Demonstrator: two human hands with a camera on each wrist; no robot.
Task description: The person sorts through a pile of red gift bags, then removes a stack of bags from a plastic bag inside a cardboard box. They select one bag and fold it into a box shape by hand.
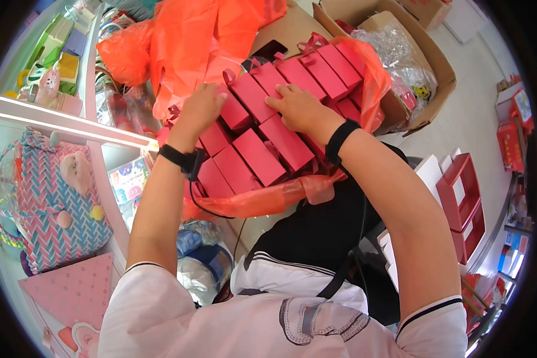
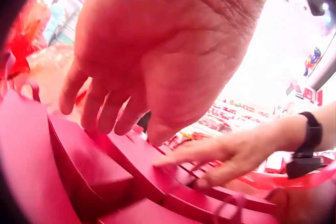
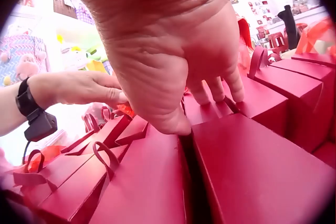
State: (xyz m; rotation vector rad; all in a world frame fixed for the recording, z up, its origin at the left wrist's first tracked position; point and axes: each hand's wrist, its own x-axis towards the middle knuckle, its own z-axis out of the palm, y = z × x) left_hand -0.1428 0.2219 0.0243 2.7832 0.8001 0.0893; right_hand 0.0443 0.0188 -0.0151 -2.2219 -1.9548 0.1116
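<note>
Rows of red gift boxes (image 1: 253,98) with ribbon loops sit packed together in an orange-red plastic bag (image 1: 262,200). My left hand (image 1: 201,112) is at the left part of the back rows. In the left wrist view its fingers (image 2: 94,108) point down close over the box tops, slightly bent and apart. Farther right, my right hand (image 1: 303,109) touches the box tops with spread fingers. The right wrist view puts its thumb (image 3: 176,121) at the gap between two boxes, its fingertips (image 3: 215,92) on the boxes beyond. Neither hand grips a box.
Behind the boxes lie more orange-red plastic bags (image 1: 188,42) and a dark phone-like object (image 1: 270,51). An open cardboard box (image 1: 441,80) with clear wrapping stands at the back right. Shelves (image 1: 101,156) with goods line the left side. Dark red frame-like boxes (image 1: 464,218) are at the right.
</note>
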